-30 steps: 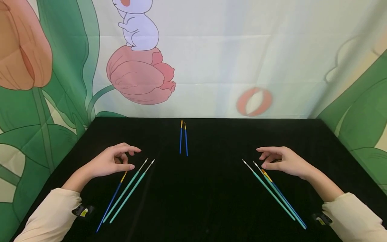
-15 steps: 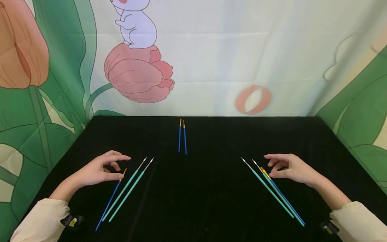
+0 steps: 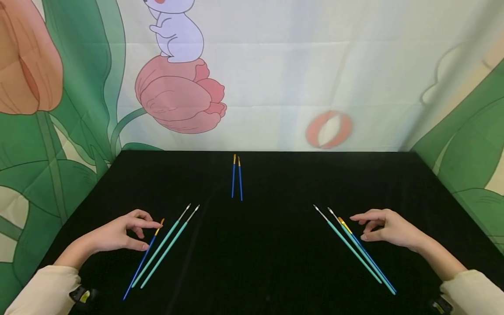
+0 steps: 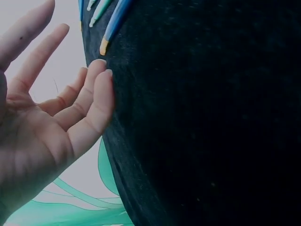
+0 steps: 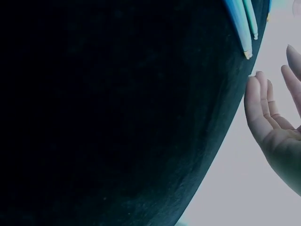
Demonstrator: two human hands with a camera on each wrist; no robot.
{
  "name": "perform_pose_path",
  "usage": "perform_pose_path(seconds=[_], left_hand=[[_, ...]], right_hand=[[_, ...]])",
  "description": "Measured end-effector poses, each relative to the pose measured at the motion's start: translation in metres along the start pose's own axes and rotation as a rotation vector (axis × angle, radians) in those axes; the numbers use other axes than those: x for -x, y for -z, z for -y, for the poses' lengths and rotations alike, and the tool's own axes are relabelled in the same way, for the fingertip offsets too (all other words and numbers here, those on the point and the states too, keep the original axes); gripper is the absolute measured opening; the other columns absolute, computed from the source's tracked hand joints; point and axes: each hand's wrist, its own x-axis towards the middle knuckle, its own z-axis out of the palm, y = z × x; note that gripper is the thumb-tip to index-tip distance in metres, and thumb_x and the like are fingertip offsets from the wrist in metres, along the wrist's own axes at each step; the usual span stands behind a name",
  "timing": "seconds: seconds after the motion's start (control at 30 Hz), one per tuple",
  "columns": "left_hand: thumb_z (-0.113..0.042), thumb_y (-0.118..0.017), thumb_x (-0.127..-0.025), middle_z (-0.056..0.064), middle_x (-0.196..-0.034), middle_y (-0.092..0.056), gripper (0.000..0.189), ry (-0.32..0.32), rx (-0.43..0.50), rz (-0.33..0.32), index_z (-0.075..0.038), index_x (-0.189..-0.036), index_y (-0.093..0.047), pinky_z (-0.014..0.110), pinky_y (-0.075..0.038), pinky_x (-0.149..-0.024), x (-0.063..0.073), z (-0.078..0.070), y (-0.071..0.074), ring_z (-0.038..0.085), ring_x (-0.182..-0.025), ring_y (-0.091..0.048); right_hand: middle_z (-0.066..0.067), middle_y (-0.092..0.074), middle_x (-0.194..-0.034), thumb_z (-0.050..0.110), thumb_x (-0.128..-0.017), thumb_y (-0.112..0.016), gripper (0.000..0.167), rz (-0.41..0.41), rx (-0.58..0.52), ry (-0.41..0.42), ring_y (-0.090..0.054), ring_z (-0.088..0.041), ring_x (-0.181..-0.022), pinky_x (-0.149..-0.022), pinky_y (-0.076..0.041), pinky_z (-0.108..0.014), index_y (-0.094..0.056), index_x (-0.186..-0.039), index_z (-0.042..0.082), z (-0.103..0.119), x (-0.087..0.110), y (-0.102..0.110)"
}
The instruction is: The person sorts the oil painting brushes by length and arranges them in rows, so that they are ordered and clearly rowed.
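Observation:
My left hand [image 3: 118, 234] hovers over a blue paintbrush [image 3: 142, 262] on the left, thumb and forefinger spread apart. Two teal paintbrushes, the nearer one a teal brush [image 3: 159, 250] and the outer a teal-handled brush [image 3: 173, 245], lie just right of it. In the left wrist view the hand [image 4: 61, 117] has loosely bent fingers and grips nothing. On the other side, my right hand [image 3: 390, 227] hangs in the air, right of a blue brush [image 3: 364, 249] that lies against a teal paintbrush [image 3: 350, 238]. Another teal one [image 3: 346, 245] lies beside them. The right wrist view shows relaxed fingers [image 5: 256, 99] holding nothing.
Two blue paintbrushes, a left one [image 3: 233, 177] and a right one [image 3: 240, 179], lie near the far edge of the black-covered table [image 3: 267, 245]. A printed curtain [image 3: 267, 87] hangs behind and along the sides.
Both hands have drawn back toward me and outward. The left hand has come down over the blue brush; the right has moved away from its brushes. The brushes lie as before.

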Motion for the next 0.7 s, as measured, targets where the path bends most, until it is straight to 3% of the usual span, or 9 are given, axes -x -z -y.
perform_pose_path(seconds=[0.2, 0.4, 0.57, 0.6, 0.7], left_hand=[[0.005, -0.076, -0.09, 0.029, -0.129, -0.038, 0.052, 0.054, 0.105, 0.077, 0.019, -0.136, -0.057, 0.029, -0.053, -0.066, 0.005, 0.005, -0.004, 0.029, -0.095, -0.05], [0.003, -0.078, -0.088, 0.028, -0.129, -0.04, 0.054, 0.048, 0.035, 0.079, 0.017, -0.136, -0.06, 0.032, -0.051, -0.075, 0.005, 0.007, -0.006, 0.031, -0.099, -0.05], [0.0, -0.081, -0.086, 0.029, -0.13, -0.039, 0.054, 0.036, -0.026, 0.062, 0.013, -0.135, -0.064, 0.035, -0.049, -0.078, 0.002, 0.015, -0.007, 0.03, -0.099, -0.051], [-0.003, -0.082, -0.086, 0.023, -0.131, -0.04, 0.053, 0.041, -0.043, 0.052, 0.007, -0.136, -0.067, 0.034, -0.049, -0.078, 0.002, 0.018, -0.007, 0.028, -0.099, -0.051], [-0.005, -0.084, -0.085, 0.016, -0.129, -0.041, 0.051, 0.031, -0.083, 0.028, 0.002, -0.134, -0.071, 0.032, -0.048, -0.077, 0.0, 0.026, -0.009, 0.023, -0.095, -0.051]], right_hand=[[-0.016, -0.065, -0.119, -0.003, -0.093, -0.074, 0.041, 0.026, 0.025, 0.044, -0.065, -0.009, -0.088, -0.074, -0.055, -0.028, -0.064, -0.131, -0.016, -0.007, 0.0, -0.003], [-0.02, -0.064, -0.122, 0.0, -0.09, -0.077, 0.041, 0.052, 0.072, 0.051, -0.063, -0.013, -0.095, -0.077, -0.056, -0.03, -0.067, -0.127, -0.013, -0.018, -0.004, -0.005], [-0.01, -0.064, -0.126, 0.014, -0.088, -0.084, 0.04, 0.023, 0.065, 0.015, -0.064, -0.02, -0.098, -0.077, -0.059, -0.034, -0.077, -0.126, 0.02, -0.091, -0.012, -0.001], [-0.009, -0.064, -0.125, 0.017, -0.087, -0.086, 0.04, 0.017, 0.06, 0.013, -0.064, -0.02, -0.099, -0.077, -0.059, -0.035, -0.078, -0.125, 0.025, -0.104, -0.014, 0.0], [-0.012, -0.064, -0.123, 0.019, -0.084, -0.088, 0.04, 0.011, 0.059, -0.006, -0.063, -0.023, -0.099, -0.076, -0.06, -0.036, -0.077, -0.121, 0.027, -0.119, -0.018, 0.0]])
